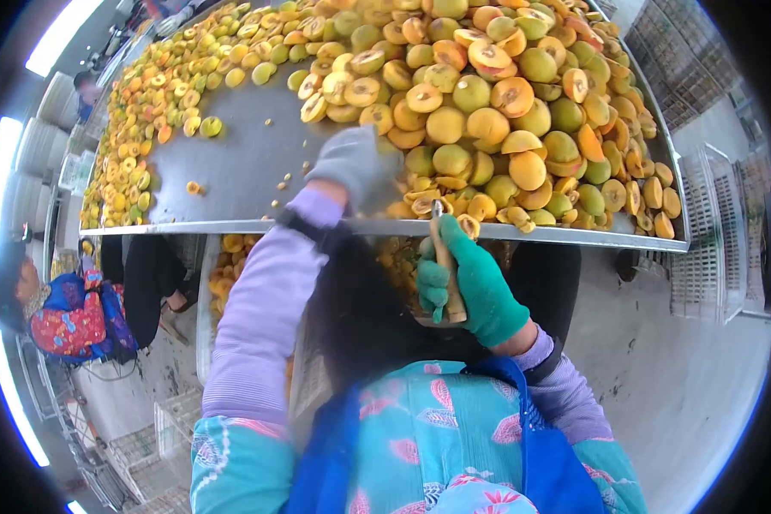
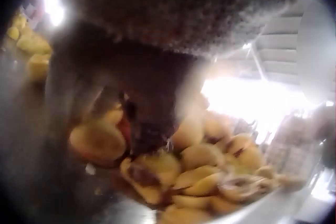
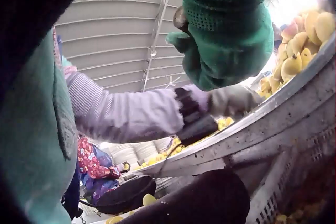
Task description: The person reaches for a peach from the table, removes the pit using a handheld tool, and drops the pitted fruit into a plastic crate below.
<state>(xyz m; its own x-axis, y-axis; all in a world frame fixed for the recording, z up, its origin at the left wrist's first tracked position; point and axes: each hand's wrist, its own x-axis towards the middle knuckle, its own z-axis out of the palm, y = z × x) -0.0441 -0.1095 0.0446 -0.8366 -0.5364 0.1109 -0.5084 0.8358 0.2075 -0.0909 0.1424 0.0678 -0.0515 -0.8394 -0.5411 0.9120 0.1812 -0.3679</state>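
My right hand [image 1: 475, 287], in a green knit glove, grips a wooden-handled tool [image 1: 445, 278] at the table's near edge. Its short metal tip points up toward the fruit. In the right wrist view the green glove [image 3: 228, 45] covers most of the tool. My left hand [image 1: 355, 167], in a grey glove, is blurred over the near side of the pile of halved peaches [image 1: 488, 124]. In the left wrist view its dark fingers reach down among peach halves [image 2: 100, 142]; I cannot tell whether they hold one. Several cut faces show brown stones.
The metal table [image 1: 231, 154] has a raised rim, with more fruit spread along its left side. Below the rim stands a crate of fruit pieces [image 1: 231, 265]. Another person [image 1: 77, 313] sits at the left. White plastic crates [image 1: 707, 236] are stacked at the right.
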